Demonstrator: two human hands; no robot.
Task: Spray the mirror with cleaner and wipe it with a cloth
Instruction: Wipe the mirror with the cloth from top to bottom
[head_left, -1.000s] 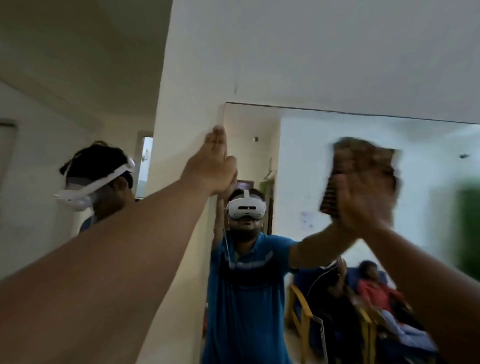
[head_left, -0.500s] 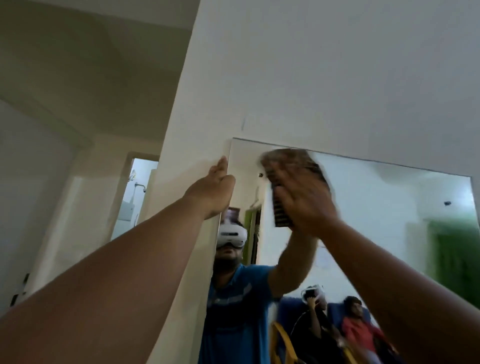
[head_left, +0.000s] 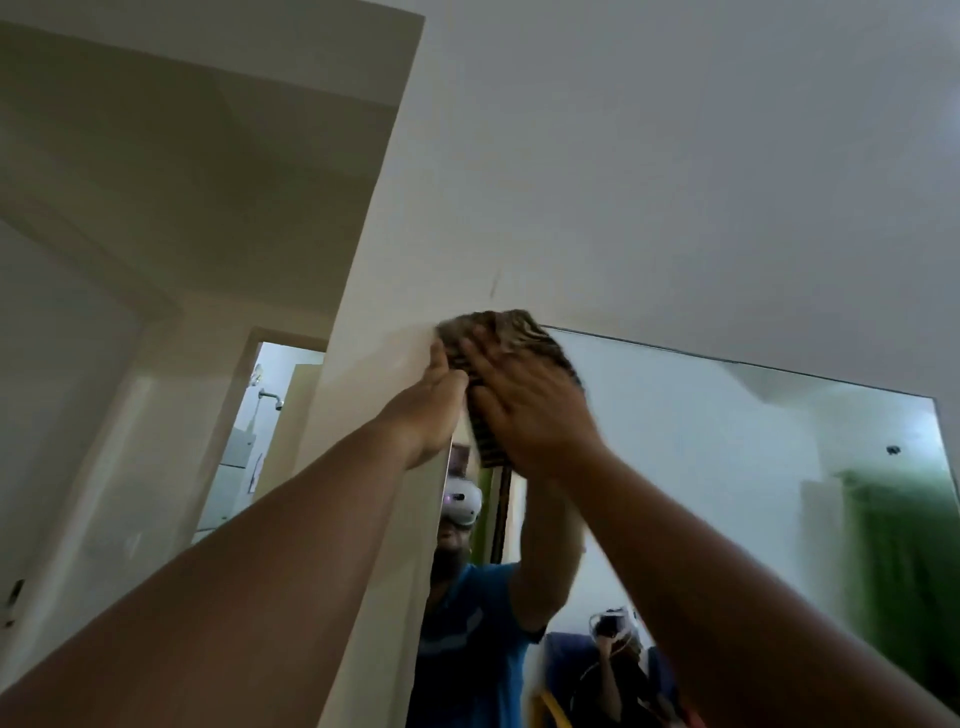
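Cloth (head_left: 500, 332) sits at the mirror's (head_left: 727, 447) eleven o'clock corner, pressed flat under my right hand (head_left: 524, 410). My left hand (head_left: 434, 402), fingers straight, braces the wall (head_left: 675, 182) at nine o'clock. With nothing gripping it, the cloth could slip from my palm.

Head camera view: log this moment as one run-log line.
stage: wipe | right hand: pressing cloth flat on mirror, top-left corner | left hand: resting at mirror's left edge

Home interior: wall mirror (head_left: 727, 441), bathroom doorway (head_left: 262, 447) with shower head (head_left: 271, 398).
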